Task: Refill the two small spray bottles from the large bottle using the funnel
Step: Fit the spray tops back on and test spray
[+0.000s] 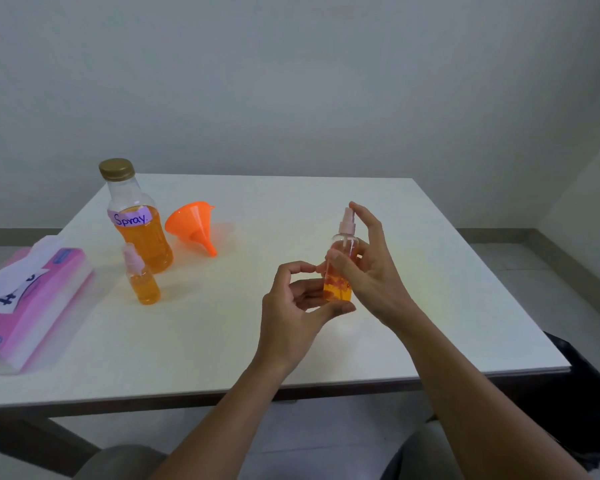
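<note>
**Orange refill: looks like step one, nothing opened**

My right hand (368,268) grips the first spray bottle (340,271) upright above the table (430,306). Thumb lies across the front, fingers wrap behind, index stands straight beside the pump head. My left hand (291,306) is at the bottle's base, thumb under it and fingers loosely curled; can't tell if it's gripping or only steadying. Liquid sits low in this bottle, pump head still on.

The second spray bottle (142,282) stands just in front of the large bottle (139,223), part full, head on. Large bottle's gold cap is on. The funnel (193,225) lies on its side just beside it, well apart from my hands.

My read: both refills remain. Unscrew this head, seat the funnel, uncap, pour, repeat.
</note>
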{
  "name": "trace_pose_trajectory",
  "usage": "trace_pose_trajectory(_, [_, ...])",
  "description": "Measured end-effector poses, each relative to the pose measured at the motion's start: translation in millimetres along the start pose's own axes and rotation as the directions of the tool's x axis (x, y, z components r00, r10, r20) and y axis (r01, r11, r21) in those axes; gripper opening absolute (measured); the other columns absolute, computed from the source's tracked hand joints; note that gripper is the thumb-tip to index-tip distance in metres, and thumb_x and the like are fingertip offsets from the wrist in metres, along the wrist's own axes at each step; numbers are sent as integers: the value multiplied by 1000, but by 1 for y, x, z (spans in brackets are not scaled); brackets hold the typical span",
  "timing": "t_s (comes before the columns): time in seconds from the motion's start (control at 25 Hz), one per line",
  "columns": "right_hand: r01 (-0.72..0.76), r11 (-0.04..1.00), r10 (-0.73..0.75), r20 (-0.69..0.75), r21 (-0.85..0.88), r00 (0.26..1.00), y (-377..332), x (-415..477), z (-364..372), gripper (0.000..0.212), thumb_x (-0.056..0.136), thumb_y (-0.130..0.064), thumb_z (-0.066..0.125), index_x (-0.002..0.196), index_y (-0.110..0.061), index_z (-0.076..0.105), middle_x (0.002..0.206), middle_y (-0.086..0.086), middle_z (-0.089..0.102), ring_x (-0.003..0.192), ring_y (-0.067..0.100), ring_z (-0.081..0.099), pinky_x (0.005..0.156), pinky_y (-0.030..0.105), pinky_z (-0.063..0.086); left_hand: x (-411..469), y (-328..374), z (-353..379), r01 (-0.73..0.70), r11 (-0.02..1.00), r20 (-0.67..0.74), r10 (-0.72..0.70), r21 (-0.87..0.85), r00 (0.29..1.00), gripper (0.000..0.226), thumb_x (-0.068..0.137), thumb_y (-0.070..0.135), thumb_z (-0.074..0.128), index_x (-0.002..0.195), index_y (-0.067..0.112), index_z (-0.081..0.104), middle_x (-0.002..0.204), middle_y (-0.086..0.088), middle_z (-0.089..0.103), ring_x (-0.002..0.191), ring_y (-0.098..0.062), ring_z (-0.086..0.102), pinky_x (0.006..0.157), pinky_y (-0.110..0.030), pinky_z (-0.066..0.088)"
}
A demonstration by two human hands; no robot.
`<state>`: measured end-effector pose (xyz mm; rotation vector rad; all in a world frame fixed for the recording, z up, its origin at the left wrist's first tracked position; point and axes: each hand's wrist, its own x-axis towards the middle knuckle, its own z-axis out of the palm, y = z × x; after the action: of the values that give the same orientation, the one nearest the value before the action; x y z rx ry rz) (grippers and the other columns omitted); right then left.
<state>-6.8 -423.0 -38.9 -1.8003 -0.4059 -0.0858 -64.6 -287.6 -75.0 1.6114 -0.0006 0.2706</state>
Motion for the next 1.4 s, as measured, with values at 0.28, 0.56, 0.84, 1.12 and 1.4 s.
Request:
trace_pose_trajectory(0.28, [-83,793,32,-96,-604,995,18,10,-36,62,87,-21,61,136,-45,33,88,4,61,59,27,62,57,46,59,0,-47,-36,-159,568,105,128,808,986,41,101,41,42,138,25,46,149,6,44,140,-15,36,116,-30,27])
trace_pose_trajectory(0.56, [-34,669,35,-14,-742,999,30,1,-35,58,87,-27,63,133,-44,33,92,0,62,70,23,58,64,41,56,8,-56,-31,-193,432,182,67,881,981,47,104,37,28,148,25,36,160,4,27,149,-18,21,123,-37,9])
trace_pose_trajectory(0.84, [3,652,5,8,-758,1000,26,3,-29,59,85,-27,63,132,-45,32,92,-2,62,74,26,59,67,42,57,8,-54,-32,-184,544,158,96,819,983,28,104,29,40,125,18,56,136,2,56,139,-20,39,122,-38,16])
trace_pose_trajectory(1.12, [-1,673,11,9,-739,1000,28,4,-24,47,85,-22,59,123,-39,36,82,3,60,71,29,58,66,46,57,0,-45,-33,-99,618,112,18,780,994,33,105,29,36,131,16,51,144,1,48,144,-22,29,119,-34,19])
trace_pose_trajectory(1.4, [22,600,-38,-1,-799,999,31,5,-18,53,90,-24,55,135,-40,33,90,2,57,71,28,57,63,38,52,3,-49,-39,-27,637,110,-91,770,990,36,105,33,35,138,21,43,145,7,46,148,-27,20,106,-41,39])
